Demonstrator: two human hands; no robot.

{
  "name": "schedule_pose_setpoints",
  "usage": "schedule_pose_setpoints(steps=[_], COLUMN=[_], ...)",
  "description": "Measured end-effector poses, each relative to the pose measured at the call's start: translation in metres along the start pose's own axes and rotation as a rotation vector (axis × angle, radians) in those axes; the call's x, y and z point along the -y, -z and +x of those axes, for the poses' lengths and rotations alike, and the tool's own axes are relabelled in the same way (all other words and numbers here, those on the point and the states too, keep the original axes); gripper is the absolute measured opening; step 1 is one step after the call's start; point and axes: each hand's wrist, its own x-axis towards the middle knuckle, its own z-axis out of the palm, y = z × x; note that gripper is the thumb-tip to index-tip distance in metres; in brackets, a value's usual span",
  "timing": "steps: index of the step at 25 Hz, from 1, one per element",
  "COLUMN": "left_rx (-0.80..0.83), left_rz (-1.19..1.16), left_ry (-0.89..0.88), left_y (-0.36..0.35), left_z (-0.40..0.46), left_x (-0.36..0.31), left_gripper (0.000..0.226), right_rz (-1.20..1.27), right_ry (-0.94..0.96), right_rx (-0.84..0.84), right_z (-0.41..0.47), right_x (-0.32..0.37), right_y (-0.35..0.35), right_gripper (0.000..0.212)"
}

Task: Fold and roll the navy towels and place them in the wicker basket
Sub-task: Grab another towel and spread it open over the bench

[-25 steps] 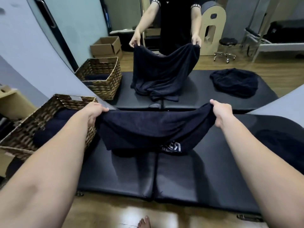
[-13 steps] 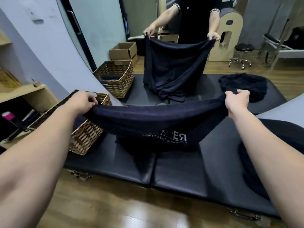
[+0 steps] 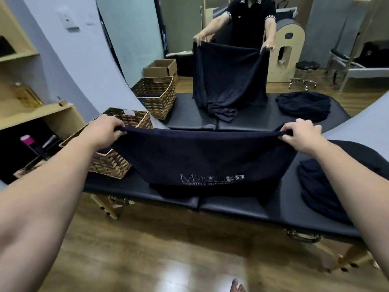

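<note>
I hold a navy towel (image 3: 202, 157) stretched wide above the black padded table (image 3: 237, 207). My left hand (image 3: 107, 131) grips its top left corner and my right hand (image 3: 301, 135) grips its top right corner. The towel hangs down with pale lettering near its lower edge, and its bottom rests bunched on the table. The wicker basket (image 3: 109, 161) stands at the table's left end, just under my left hand, with something dark inside. A heap of more navy towels (image 3: 322, 190) lies on the table at the right.
A large mirror (image 3: 231, 66) behind the table reflects me, the towel, the basket and the room. Wooden shelves (image 3: 31, 114) with bottles stand at the left. Wood floor lies below the table's front edge, with my bare toes (image 3: 236, 286) at the bottom.
Both hands have lifted the towel higher and spread it wider, so it hangs flatter and the lettering shows in full. The view has risen and pulled back from the table.
</note>
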Motion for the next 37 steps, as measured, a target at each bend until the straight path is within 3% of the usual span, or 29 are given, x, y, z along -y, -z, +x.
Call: schedule_pose_setpoints(steps=[6, 9, 12, 15, 20, 26, 32, 37], left_rx=[-0.314, -0.454, -0.547, -0.53, -0.365, -0.187, 0.01, 0.102], left_rz=[0.025, -0.044, -0.207, -0.11, -0.037, -0.03, 0.079, 0.067], left_ry=[0.029, 0.139, 0.146, 0.193, 0.212, 0.179, 0.125, 0.095], left_y=[0.042, 0.074, 0.111, 0.13, 0.119, 0.054, -0.088, -0.214], left_z=[-0.096, -0.129, -0.149, -0.158, -0.148, -0.087, 0.035, 0.194], left_x=[-0.003, -0.007, -0.013, -0.014, -0.017, -0.013, -0.014, -0.019], left_gripper=[0.017, 0.021, 0.023, 0.027, 0.026, 0.043, 0.037, 0.032], right_rz=[-0.013, 0.036, 0.253, 0.268, -0.104, -0.238, -0.236, -0.276], right_ry=[-0.02, -0.031, -0.01, 0.015, 0.011, 0.017, 0.04, 0.025], right_rx=[-0.553, -0.645, -0.761, -0.798, -0.734, -0.605, -0.303, -0.081], right_z=[-0.103, -0.144, -0.169, -0.178, -0.166, -0.112, 0.012, 0.173], right_x=[0.011, 0.021, 0.019, 0.017, 0.005, -0.01, -0.039, -0.068], right_y=[0.032, 0.068, 0.107, 0.127, 0.124, 0.065, -0.06, -0.166], right_gripper=[0.021, 0.023, 0.029, 0.029, 0.022, 0.029, 0.033, 0.031])
